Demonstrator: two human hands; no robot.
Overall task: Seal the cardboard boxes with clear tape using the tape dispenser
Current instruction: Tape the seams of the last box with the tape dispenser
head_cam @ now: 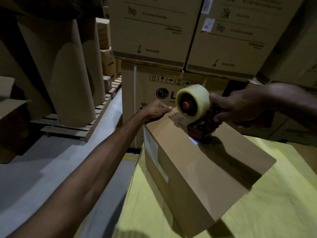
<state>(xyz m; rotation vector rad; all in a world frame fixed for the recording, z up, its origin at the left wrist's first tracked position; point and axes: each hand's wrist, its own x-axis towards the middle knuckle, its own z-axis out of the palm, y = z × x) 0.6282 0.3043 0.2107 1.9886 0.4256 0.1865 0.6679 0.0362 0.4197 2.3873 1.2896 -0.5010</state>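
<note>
- A cardboard box (197, 169) lies on the yellow-covered table (274, 212), running from the middle of the view toward 5 o'clock, top flaps closed.
- The right hand (243, 105), coming in from 3 o'clock, grips the handle of the tape dispenser (202, 129).
- The dispenser's front end rests on the box top near its far end, and the roll of clear tape (197, 93) stands above it.
- The left hand (157, 110) reaches to the box's far edge at 11 o'clock from the dispenser, fingers curled. It seems to pinch the tape's loose end there, though the strand is faint.
- Printed cartons (154, 31) are stacked at 12 o'clock.
- Tall cardboard rolls (68, 74) stand on a wooden pallet (72, 129) at 10 o'clock.
</note>
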